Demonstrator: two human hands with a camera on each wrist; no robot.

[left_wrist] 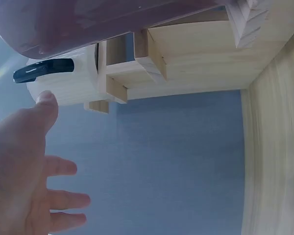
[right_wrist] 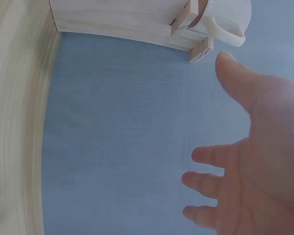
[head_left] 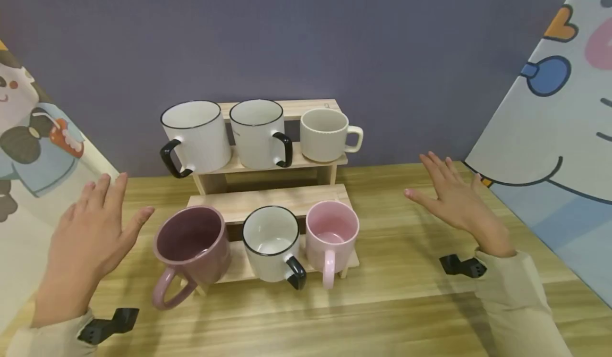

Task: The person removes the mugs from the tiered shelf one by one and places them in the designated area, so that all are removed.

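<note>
My left hand (head_left: 93,235) is held in the air left of the mugs, fingers straight and thumb spread, touching nothing. Nearest to it is a mauve mug (head_left: 205,258) on the lower step of a wooden rack (head_left: 268,204). Beside that mug sit a small white mug with a black handle (head_left: 268,258) and a pink mug (head_left: 334,251). The upper step bears a large white mug (head_left: 203,144), a white black-rimmed mug (head_left: 255,144) and a cream mug (head_left: 322,136). My right hand (head_left: 454,203) hovers right of the rack, fingers extended, holding nothing.
The rack stands on a wood-grain table (head_left: 382,304) against a grey-blue back wall (head_left: 306,38). Cartoon-printed panels flank it, a left panel (head_left: 52,134) and a right panel (head_left: 526,134). Several mug handles jut out past the rack's edges.
</note>
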